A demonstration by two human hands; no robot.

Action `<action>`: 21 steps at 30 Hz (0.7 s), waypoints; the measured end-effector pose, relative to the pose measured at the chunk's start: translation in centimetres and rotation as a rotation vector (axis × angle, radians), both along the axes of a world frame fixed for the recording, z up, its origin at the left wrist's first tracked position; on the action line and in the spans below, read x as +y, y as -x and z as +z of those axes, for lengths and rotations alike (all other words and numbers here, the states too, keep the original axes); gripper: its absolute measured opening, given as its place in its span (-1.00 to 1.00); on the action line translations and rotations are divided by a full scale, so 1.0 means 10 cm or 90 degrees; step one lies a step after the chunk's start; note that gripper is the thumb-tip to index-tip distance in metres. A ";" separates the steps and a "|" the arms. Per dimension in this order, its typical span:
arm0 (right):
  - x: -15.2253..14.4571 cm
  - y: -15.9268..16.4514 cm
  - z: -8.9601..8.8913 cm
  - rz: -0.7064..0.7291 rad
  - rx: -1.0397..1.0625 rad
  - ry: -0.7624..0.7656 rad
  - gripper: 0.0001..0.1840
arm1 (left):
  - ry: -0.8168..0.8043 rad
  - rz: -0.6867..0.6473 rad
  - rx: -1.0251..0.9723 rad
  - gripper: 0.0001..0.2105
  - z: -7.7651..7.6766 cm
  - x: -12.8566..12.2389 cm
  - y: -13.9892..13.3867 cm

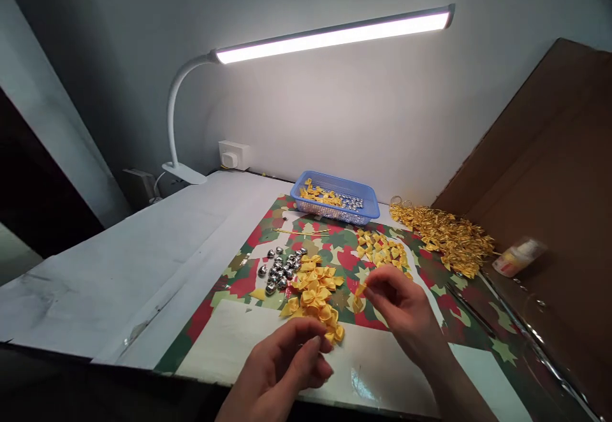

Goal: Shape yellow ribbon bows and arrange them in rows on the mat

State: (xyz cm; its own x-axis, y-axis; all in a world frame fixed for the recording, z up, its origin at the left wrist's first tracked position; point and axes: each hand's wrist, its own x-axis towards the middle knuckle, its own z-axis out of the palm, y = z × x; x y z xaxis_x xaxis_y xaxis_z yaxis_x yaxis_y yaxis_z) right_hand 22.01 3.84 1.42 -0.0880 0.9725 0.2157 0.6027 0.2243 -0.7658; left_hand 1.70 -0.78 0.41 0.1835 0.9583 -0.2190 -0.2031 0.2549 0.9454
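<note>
Key relation: the yellow bow (358, 297) sits right of center in the frame, at the fingertips of the right hand (405, 306), off its left side. Seen from the left hand (282, 369) at bottom center, it lies up and to the right, well apart. Right hand is clearly the nearer one.

Bow's long axis looks to run from the pinch down and slightly left; it's blurry, so treat that as approximate. It hangs over or against the patterned mat (351, 261); can't tell if the lower end touches.

Grip, right: thumb and index pinched together on the bow's upper end, wrist toward the lower right of the frame.

Grip, left: fingers curled, thumb tip close to the fingertips. Can't tell if anything is between them; nothing shows sticking out. Fingertips are right by the lower end of the large bow pile (315, 294), contact unclear.

Around it: silver bells (282, 271) just left of that pile, smaller bows (382, 250) above the right hand, blue basket (371, 214) upper center with more bows and small silvery bits inside, gold tie bundle (449, 234) at the right. White sheet (224, 336) runs under the left hand.
</note>
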 end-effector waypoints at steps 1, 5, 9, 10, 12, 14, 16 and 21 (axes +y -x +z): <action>-0.11 0.05 0.01 0.010 0.048 0.008 -0.78 | 0.005 -0.009 -0.019 -0.74 0.01 -0.01 -0.03; -0.48 0.24 -0.05 0.049 0.184 0.092 -0.77 | -0.047 -0.055 -0.023 -0.77 0.05 -0.05 -0.10; -0.59 0.34 -0.09 0.057 0.167 0.134 -0.75 | -0.040 -0.039 -0.004 -0.80 0.09 -0.07 -0.09; -0.59 0.35 -0.09 0.065 0.186 0.161 -0.74 | -0.017 -0.026 -0.020 -0.79 0.10 -0.08 -0.08; -0.56 0.35 -0.07 0.092 0.253 0.225 -0.73 | 0.027 -0.008 -0.048 -0.78 0.13 -0.08 -0.07; -0.54 0.34 -0.06 0.114 0.332 0.279 -0.71 | 0.057 -0.006 -0.066 -0.78 0.15 -0.09 -0.05; -0.54 0.33 -0.07 0.130 0.400 0.326 -0.68 | 0.079 -0.010 -0.078 -0.77 0.16 -0.10 -0.04; -0.54 0.32 -0.14 0.153 0.497 0.404 -0.65 | 0.093 -0.001 -0.086 -0.73 0.12 -0.10 -0.02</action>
